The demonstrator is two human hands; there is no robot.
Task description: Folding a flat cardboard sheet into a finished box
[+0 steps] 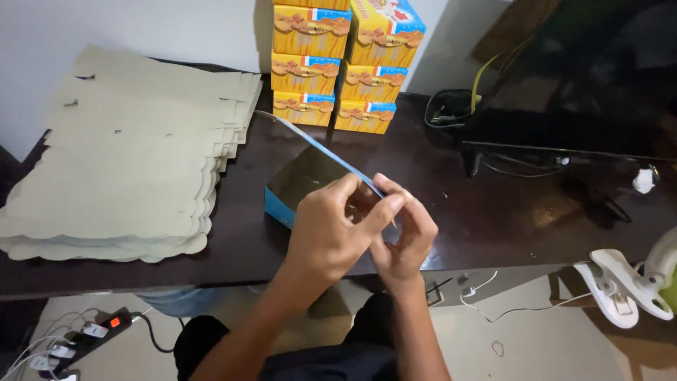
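- A stack of flat cardboard blanks lies at the left of the dark counter.
- The left hand and right hand meet, both pinching the near edge of a half-folded blue box just beyond them.
- Finished yellow boxes stand stacked behind.

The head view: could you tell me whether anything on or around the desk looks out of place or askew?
Little stands out. The stack of flat cardboard blanks is fanned unevenly and overhangs the dark desk at its front edge. A rubber band lies loose on the floor. Both hands, left hand and right hand, hold a half-folded box.
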